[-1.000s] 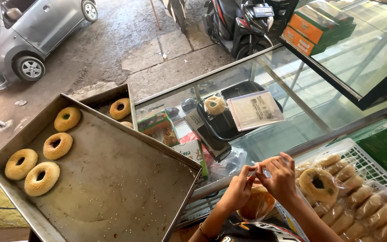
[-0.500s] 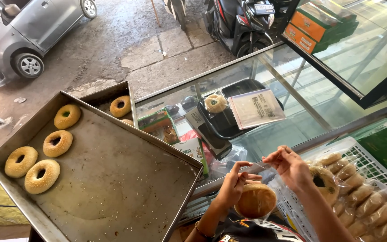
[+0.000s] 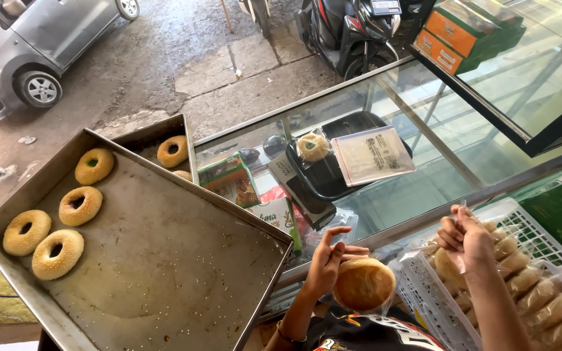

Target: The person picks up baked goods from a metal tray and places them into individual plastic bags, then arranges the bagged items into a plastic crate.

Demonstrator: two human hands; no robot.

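A big metal tray [image 3: 164, 260] sits on the left with four round sesame rings [image 3: 60, 214] along its far edge. Next to it is a glass table [image 3: 424, 117] with a black tray [image 3: 333, 169] and a wrapped bun under the glass. On the right, a white basket [image 3: 424, 292] is packed with bagged rings. The left hand [image 3: 326, 260] is clenched on a round brown bun [image 3: 363, 284] in a clear bag, low in the middle. The right hand [image 3: 466, 237] pinches a bit of clear plastic [image 3: 458, 211] over the basket.
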